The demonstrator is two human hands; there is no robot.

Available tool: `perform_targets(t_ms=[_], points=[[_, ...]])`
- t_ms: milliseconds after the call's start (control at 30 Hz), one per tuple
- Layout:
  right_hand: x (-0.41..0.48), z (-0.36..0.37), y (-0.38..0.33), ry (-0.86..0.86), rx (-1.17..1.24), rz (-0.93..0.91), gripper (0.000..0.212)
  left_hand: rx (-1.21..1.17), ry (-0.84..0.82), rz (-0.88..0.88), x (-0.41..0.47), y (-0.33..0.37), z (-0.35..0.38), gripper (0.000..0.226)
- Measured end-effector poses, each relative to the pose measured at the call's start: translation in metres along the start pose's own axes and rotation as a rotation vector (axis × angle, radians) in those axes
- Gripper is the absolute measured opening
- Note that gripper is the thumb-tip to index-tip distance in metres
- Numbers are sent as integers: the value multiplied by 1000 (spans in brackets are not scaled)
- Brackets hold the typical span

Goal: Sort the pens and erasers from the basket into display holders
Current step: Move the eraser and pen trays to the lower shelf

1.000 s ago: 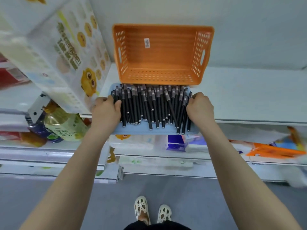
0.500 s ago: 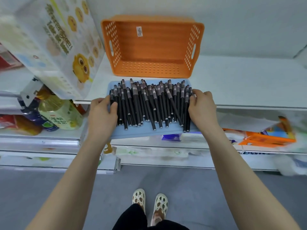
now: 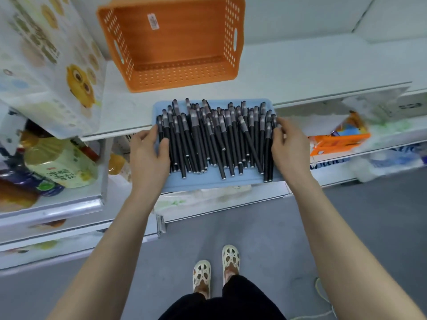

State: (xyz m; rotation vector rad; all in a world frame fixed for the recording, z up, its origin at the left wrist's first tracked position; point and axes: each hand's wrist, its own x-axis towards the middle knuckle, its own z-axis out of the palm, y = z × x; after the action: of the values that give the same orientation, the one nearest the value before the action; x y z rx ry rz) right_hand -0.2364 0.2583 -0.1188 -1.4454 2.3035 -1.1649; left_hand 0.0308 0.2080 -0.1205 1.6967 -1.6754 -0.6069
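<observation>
A: White shelf [image 3: 300,72], empty orange basket [image 3: 175,42] behind. Left hand [image 3: 150,155] clasps blue tray [image 3: 208,179] end, thumb on pens [image 3: 217,139]; right hand [image 3: 288,148] curled round the other end.
B: Tray overhangs the shelf; hold it level, or pens likely roll

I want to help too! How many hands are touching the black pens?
2. The left hand holds the left edge of the black pens on the blue tray; the right hand holds the right edge. No other hand shows.
</observation>
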Motion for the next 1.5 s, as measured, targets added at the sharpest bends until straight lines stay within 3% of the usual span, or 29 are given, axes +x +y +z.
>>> perform_targets(t_ms=[533,1033,1500], points=[[-64,-60,46,168,-14,225,42,-136,-168,148,-30,45,28,47],[-54,-175,150,303,-99,363,39,-191,-348,252,-69,156,151,46],[24,-239,221,515,-198,526,40,-239,-522,502,-12,282,269,48]])
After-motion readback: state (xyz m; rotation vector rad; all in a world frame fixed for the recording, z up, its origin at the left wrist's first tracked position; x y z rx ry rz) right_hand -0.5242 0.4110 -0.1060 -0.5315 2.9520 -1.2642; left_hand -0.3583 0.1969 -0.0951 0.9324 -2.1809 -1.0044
